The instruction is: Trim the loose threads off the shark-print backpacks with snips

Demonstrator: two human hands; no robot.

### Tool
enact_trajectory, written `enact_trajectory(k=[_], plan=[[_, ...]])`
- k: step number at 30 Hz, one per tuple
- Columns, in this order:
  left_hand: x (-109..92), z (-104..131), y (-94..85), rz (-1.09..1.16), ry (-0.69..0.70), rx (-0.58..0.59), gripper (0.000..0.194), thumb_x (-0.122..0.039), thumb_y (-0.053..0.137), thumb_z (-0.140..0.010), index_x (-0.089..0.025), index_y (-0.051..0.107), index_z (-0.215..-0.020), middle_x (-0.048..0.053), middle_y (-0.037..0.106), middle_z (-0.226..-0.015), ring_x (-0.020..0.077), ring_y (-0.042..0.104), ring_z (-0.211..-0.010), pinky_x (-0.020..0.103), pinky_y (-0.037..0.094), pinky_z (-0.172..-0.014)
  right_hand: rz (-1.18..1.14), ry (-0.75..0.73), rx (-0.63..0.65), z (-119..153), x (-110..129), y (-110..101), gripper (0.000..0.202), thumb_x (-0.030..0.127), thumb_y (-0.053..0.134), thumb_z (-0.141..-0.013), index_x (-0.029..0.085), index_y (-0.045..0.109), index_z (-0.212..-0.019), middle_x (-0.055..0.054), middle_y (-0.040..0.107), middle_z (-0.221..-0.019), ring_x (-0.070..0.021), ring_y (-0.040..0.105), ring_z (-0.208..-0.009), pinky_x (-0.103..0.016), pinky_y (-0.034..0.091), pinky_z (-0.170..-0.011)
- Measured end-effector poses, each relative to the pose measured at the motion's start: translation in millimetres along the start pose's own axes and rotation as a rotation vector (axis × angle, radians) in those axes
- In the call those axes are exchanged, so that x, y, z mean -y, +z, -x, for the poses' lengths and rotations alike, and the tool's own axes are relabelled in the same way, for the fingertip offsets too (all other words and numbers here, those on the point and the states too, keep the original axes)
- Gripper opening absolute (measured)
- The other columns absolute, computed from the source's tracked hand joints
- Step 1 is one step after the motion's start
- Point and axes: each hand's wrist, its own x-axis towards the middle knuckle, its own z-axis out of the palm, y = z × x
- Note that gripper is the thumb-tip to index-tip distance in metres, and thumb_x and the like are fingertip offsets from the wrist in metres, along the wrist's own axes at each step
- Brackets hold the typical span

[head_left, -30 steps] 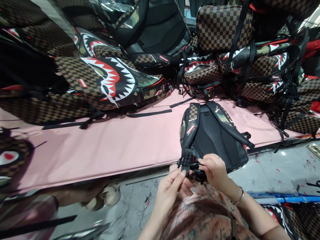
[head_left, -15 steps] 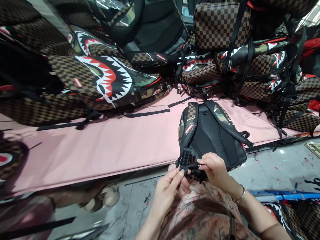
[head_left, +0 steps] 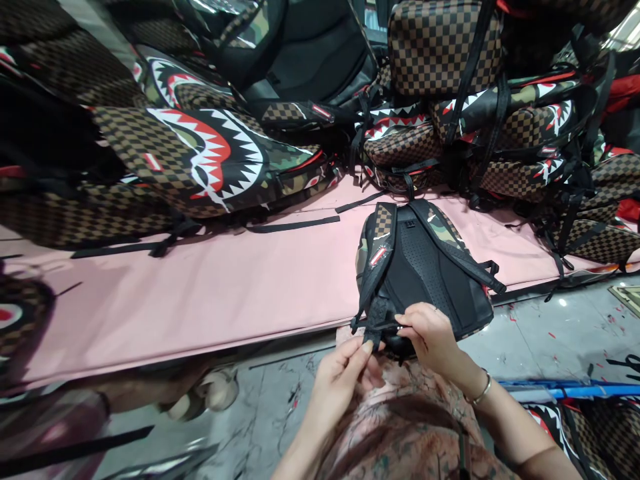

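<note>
A backpack [head_left: 417,273] with a black padded back panel and checkered and camouflage shoulder straps lies back side up at the front edge of the pink table. My left hand [head_left: 345,370] is closed, thumb and fingers pinching a black webbing strap [head_left: 374,331] at the bag's near left corner. Just right of it, my right hand [head_left: 430,337] is also closed, its fingertips pinching a thin dark piece that reaches across toward that strap. Whether this piece is webbing or a tool I cannot tell. Both hands are close together over the bag's near edge.
Piled backpacks with shark-mouth prints [head_left: 220,160] line the back of the pink table [head_left: 200,287]. A checkered bag [head_left: 445,50] tops the right pile. Loose straps trail on the tabletop. More bags [head_left: 595,433] sit at lower right beside a blue edge. Another person's leg and shoe [head_left: 220,390] show lower left.
The black strap in my left hand has turned slightly, and the thin dark piece has shifted a little with it. Both hands stay nearly in place, and the backpack has not moved.
</note>
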Motion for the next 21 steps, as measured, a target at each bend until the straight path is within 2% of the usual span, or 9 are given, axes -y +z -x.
enact_trajectory(k=[6, 8, 13, 17, 19, 21], plan=[[3, -3, -2.9, -0.046, 0.018, 0.065, 0.033, -0.049, 0.059, -0.071, -0.016, 0.061, -0.071, -0.001, 0.059, -0.047, 0.0129, 0.051, -0.042, 0.023, 0.039, -0.045, -0.035, -0.064, 0.048, -2, -3, -6, 0.027, 0.031, 0.036, -0.092, 0.018, 0.06, -0.096, -0.008, 0.061, -0.087, -0.0178, 0.055, -0.082, -0.03, 0.043, -0.073], [3, -4, -5.0, -0.066, 0.022, 0.088, 0.033, -0.049, 0.058, -0.072, -0.016, 0.062, -0.072, -0.001, 0.059, -0.047, 0.0131, 0.05, -0.042, 0.024, 0.038, -0.046, -0.065, -0.059, 0.057, -3, -4, -6, 0.026, 0.03, 0.037, -0.092, 0.018, 0.059, -0.096, -0.008, 0.061, -0.087, -0.0172, 0.055, -0.082, -0.03, 0.044, -0.073], [-3, -3, -8.7, -0.131, 0.054, 0.154, 0.033, -0.044, 0.057, -0.074, -0.016, 0.059, -0.058, 0.001, 0.059, -0.049, 0.0122, 0.05, -0.046, 0.023, 0.039, -0.05, -0.096, -0.062, 0.119, -4, -5, -8, 0.022, 0.03, 0.04, -0.091, 0.019, 0.06, -0.094, -0.007, 0.061, -0.086, -0.0168, 0.055, -0.084, -0.03, 0.044, -0.075], [-3, -3, -9.5, -0.129, 0.052, 0.178, 0.032, -0.045, 0.058, -0.073, -0.016, 0.061, -0.059, 0.002, 0.059, -0.049, 0.0123, 0.05, -0.046, 0.023, 0.039, -0.05, -0.163, -0.035, 0.125, -5, -2, -9, 0.021, 0.028, 0.041, -0.09, 0.019, 0.06, -0.089, -0.006, 0.062, -0.084, -0.0167, 0.055, -0.082, -0.03, 0.044, -0.074], [1, -5, -19.2, -0.101, 0.037, 0.182, 0.031, -0.047, 0.061, -0.07, -0.016, 0.064, -0.064, 0.001, 0.058, -0.048, 0.0128, 0.05, -0.045, 0.024, 0.04, -0.049, -0.304, 0.008, 0.091, -3, -3, -6, 0.018, 0.028, 0.045, -0.089, 0.019, 0.06, -0.086, -0.005, 0.061, -0.081, -0.016, 0.056, -0.08, -0.03, 0.045, -0.073], [7, -6, -40.5, -0.03, 0.017, 0.118, 0.036, -0.053, 0.066, -0.062, -0.016, 0.065, -0.06, 0.001, 0.054, -0.042, 0.0134, 0.049, -0.043, 0.026, 0.04, -0.047, -0.469, 0.114, 0.05, -2, -7, 0, 0.013, 0.027, 0.049, -0.086, 0.019, 0.059, -0.084, -0.004, 0.061, -0.08, -0.0149, 0.057, -0.077, -0.029, 0.046, -0.072]])
